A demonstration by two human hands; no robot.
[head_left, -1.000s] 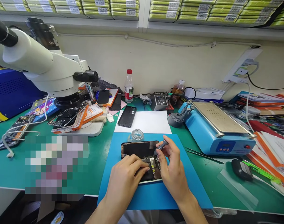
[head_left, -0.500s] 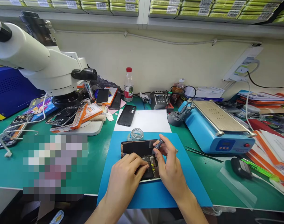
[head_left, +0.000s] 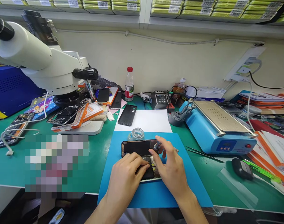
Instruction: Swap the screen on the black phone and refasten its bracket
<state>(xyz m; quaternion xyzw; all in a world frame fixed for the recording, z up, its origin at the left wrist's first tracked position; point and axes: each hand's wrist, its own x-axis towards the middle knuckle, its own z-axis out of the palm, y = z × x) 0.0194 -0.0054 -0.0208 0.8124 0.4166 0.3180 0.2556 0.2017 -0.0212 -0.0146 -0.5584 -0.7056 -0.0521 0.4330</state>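
Observation:
An opened phone (head_left: 152, 179) lies on the blue mat, its inner parts exposed. Its dark screen (head_left: 137, 148) is tilted up at the far side. My left hand (head_left: 126, 171) rests over the phone's left part, fingers curled together and gripping it; the fingertips' exact hold is partly hidden. In my right hand (head_left: 171, 169) a small screwdriver (head_left: 157, 145) with a grey handle stands above the phone's right part, between thumb and fingers. The screwdriver's tip is hidden from view. Just behind the screen is a clear glass jar (head_left: 137, 133).
The blue mat (head_left: 190, 193) covers the green bench. A black phone cover (head_left: 127, 115) lies on white paper. Left stands a microscope (head_left: 48, 68) beside stacked phone parts. To the right are a blue heating plate (head_left: 202, 133), tweezers (head_left: 204, 154) and a black-headed tool (head_left: 242, 169).
My right hand tilts slightly and shifts with the screwdriver, its forefinger lower and further left. My left hand and the phone stay nearly in place. The camera view shifts slightly.

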